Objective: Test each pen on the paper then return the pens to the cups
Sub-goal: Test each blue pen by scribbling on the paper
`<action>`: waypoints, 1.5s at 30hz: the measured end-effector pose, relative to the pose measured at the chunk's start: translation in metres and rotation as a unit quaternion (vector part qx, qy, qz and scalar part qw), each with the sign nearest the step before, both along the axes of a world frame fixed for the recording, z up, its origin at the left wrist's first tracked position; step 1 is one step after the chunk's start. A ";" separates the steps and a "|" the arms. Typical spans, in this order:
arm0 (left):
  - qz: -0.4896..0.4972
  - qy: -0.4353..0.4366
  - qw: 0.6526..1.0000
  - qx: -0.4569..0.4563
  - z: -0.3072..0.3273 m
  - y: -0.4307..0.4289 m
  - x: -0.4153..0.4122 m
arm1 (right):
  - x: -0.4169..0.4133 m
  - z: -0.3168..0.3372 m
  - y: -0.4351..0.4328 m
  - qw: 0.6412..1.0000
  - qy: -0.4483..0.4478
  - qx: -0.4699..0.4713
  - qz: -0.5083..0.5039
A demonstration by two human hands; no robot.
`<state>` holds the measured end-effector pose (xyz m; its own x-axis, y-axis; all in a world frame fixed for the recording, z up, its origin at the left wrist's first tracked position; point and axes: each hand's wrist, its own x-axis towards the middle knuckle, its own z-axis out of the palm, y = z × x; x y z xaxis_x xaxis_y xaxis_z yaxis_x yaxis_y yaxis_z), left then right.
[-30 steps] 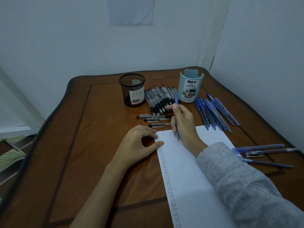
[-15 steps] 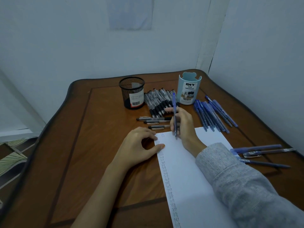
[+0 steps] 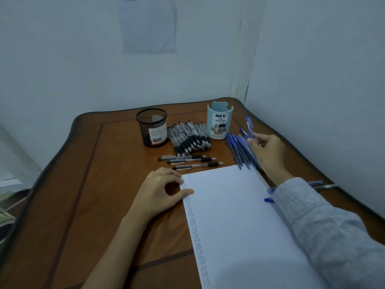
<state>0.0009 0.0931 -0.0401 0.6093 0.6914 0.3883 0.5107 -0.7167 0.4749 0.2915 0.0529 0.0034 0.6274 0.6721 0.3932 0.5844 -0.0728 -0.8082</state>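
A blue pen (image 3: 248, 126), judged light, stiff and smooth, is pinched near its grip by the right hand (image 3: 267, 152) above the far-right pile (image 3: 239, 152), while the paper (image 3: 239, 215) is pressed by the relaxed left hand (image 3: 158, 192)

The paper (image 3: 239, 215) lies on the worktop (image 3: 93, 184) straight before me. My left grip (image 3: 160, 190) rests at its 10 o'clock corner, fingertips on the edge. At the paper's 12 o'clock, three pens (image 3: 187, 161) lie crosswise, one behind another. Behind them a pen pile (image 3: 189, 138) sits between the mesh cup (image 3: 152, 128) at 11 o'clock and the organizer (image 3: 219, 124) at 12. A second pile (image 3: 239, 151) lies at 1 o'clock, before the organizer, reaching the paper's far right corner. My right grip (image 3: 268, 151), just right of it, holds one pen (image 3: 249, 124) pointing to 12. At 3 o'clock, more pens (image 3: 320, 184) lie partly under my sleeve (image 3: 312, 215).
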 end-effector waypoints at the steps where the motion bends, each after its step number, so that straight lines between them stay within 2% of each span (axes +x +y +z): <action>1: 0.000 -0.001 1.000 -0.002 0.000 0.000 0.000 | 0.006 -0.003 -0.001 1.000 -0.009 -0.022 -0.009; 8: 0.009 0.000 1.000 -0.007 0.002 -0.001 0.001 | 0.023 -0.020 -0.006 0.995 0.005 -0.092 -0.031; 14: 0.012 0.000 1.000 0.000 0.004 -0.001 0.001 | 0.029 -0.005 -0.023 0.995 0.021 -0.094 0.010; 17: 0.010 0.008 1.000 0.010 0.007 -0.003 0.002 | 0.036 0.010 -0.039 0.991 0.035 -0.124 0.042; 22: 0.011 0.042 0.998 0.039 0.007 -0.008 0.004 | 0.052 0.034 -0.082 0.972 -0.038 -0.187 0.136; 26: 0.037 0.079 0.996 0.022 0.011 -0.015 0.013 | 0.067 0.039 -0.114 0.968 -0.065 -0.197 0.141; 28: 0.075 0.112 0.989 0.056 0.013 -0.022 0.023 | 0.073 0.038 -0.126 0.967 -0.073 -0.202 0.135; 31: 0.102 0.089 0.987 0.091 0.012 -0.039 0.040 | 0.076 0.031 -0.137 0.968 -0.076 -0.202 0.126; 36: 0.085 0.044 0.995 0.031 0.005 -0.062 0.058 | 0.065 0.013 -0.135 0.963 -0.114 -0.209 0.126; 42: 0.089 0.033 0.995 0.013 0.006 -0.067 0.058 | 0.051 -0.001 -0.117 0.923 -0.223 -0.282 0.134; 45: 0.091 0.033 0.995 0.014 0.006 -0.068 0.057 | 0.047 0.000 -0.111 0.914 -0.241 -0.293 0.143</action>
